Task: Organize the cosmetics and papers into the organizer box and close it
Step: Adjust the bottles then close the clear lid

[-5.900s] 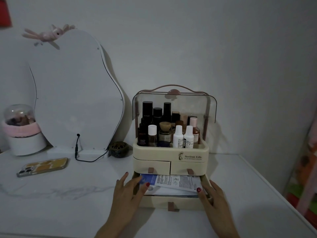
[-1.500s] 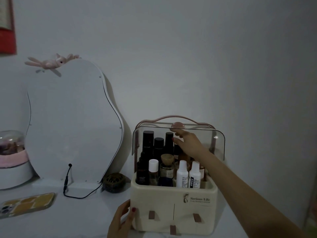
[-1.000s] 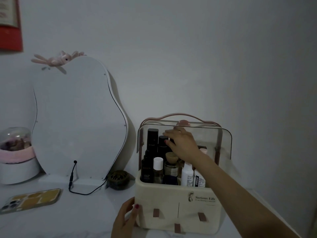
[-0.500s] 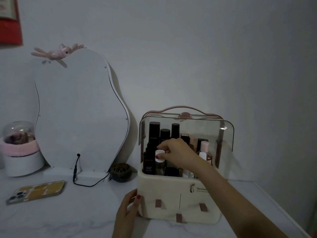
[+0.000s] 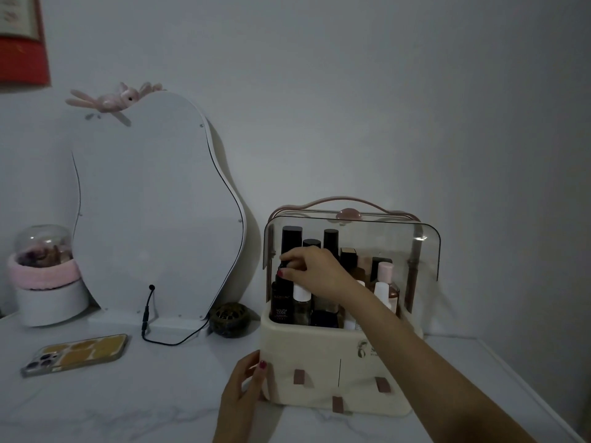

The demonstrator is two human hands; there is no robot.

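Right hand [image 5: 315, 270] shifted left, fingers pinching black bottle [image 5: 283, 294]; left hand [image 5: 244, 390] still steadying organizer box [image 5: 319, 366].

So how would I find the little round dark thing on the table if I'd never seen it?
Find the big curvy white mirror leaning on the wall, and the cream organizer box to its right. In the gap between them, at the mirror's foot, sits the little round pot. It is the only dark, brownish thing there with a patterned top, and the black cable runs past it.

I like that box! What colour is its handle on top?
Pink, the handle arching over the clear lid; head view.
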